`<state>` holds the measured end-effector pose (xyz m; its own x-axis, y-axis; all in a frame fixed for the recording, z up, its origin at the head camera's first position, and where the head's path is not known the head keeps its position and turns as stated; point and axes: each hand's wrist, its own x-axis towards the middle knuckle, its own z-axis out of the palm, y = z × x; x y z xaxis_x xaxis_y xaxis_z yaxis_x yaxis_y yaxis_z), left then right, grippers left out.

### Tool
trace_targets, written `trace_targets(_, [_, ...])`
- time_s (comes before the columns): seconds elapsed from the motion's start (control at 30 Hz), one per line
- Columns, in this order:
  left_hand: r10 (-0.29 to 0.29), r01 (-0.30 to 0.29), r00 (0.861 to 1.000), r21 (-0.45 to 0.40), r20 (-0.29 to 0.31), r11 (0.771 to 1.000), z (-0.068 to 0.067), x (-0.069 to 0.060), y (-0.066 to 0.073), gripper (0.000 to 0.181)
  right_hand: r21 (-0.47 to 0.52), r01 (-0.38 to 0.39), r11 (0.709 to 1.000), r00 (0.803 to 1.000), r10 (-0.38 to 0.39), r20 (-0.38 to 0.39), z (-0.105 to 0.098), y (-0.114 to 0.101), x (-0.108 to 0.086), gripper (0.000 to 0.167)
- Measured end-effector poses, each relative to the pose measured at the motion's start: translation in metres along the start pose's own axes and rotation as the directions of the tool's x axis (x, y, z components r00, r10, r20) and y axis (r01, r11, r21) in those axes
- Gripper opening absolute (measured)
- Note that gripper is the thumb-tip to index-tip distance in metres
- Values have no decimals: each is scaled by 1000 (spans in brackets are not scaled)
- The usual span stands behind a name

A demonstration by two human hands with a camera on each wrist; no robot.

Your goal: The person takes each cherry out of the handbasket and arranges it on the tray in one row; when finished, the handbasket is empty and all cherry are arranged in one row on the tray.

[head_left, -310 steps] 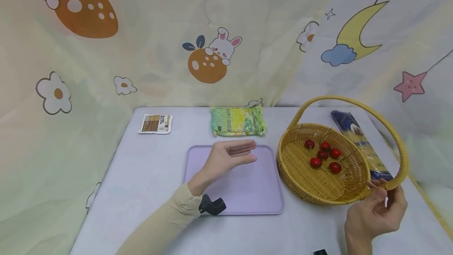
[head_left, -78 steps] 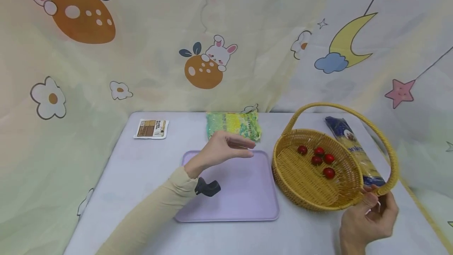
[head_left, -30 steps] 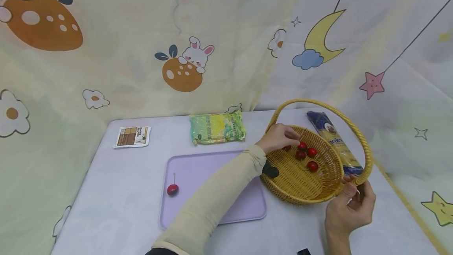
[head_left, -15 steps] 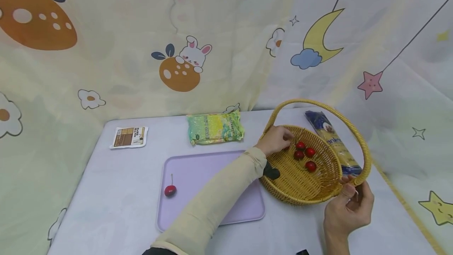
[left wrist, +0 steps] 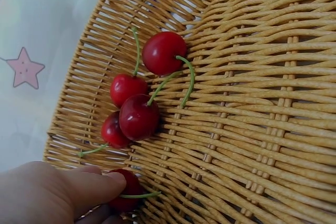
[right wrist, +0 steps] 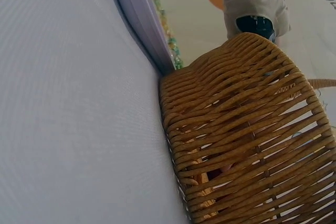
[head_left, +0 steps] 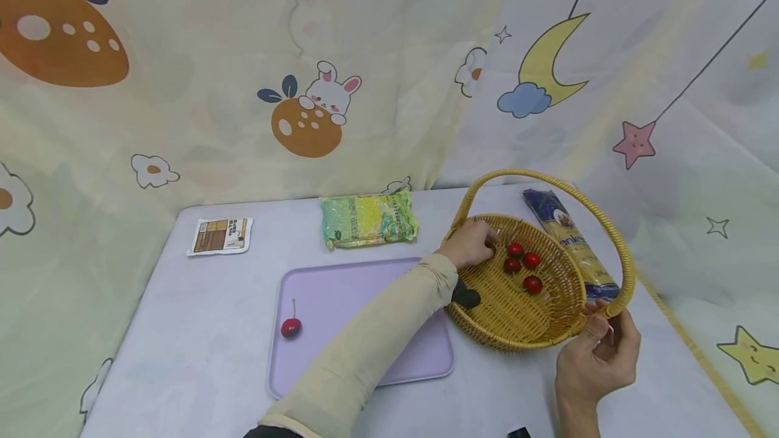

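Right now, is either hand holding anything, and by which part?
The left hand pinches a cherry by its round red body, its stem free; the right hand holds the basket at the near foot of its handle.

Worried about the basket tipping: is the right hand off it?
No, the right hand grips the basket at the foot of its handle.

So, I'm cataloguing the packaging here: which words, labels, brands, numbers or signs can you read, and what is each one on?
"ank": on the blue and gold packet; only part of a word is legible.
Green and yellow packet: printed characters, too small and blurred to read.
Brown and white packet: printing, likewise too small and blurred.
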<state>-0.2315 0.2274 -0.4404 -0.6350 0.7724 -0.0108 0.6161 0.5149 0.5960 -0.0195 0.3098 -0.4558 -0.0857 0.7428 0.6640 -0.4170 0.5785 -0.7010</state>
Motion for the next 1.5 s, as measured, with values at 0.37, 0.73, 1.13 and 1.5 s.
trace_targets(0.37, [3,-6,999,-64,-46,998,-6,-10,-5,17,12,-4,1000,1000,4,0,7,-4,-4,32])
trace_targets(0.73, [56,-72,993,-150,-106,986,-34,-37,4,14,3,-30,1000,999,30,-9,6,-8,-1,35])
trace_targets(1.13, [20,-49,991,-231,-129,972,-65,-84,0,15,-61,-49,997,999,48,-15,5,-6,0,32])
trace_targets(1.5, [-52,-9,979,-297,-196,955,-88,-139,-27,15,-26,-77,997,997,76,-29,2,-4,0,33])
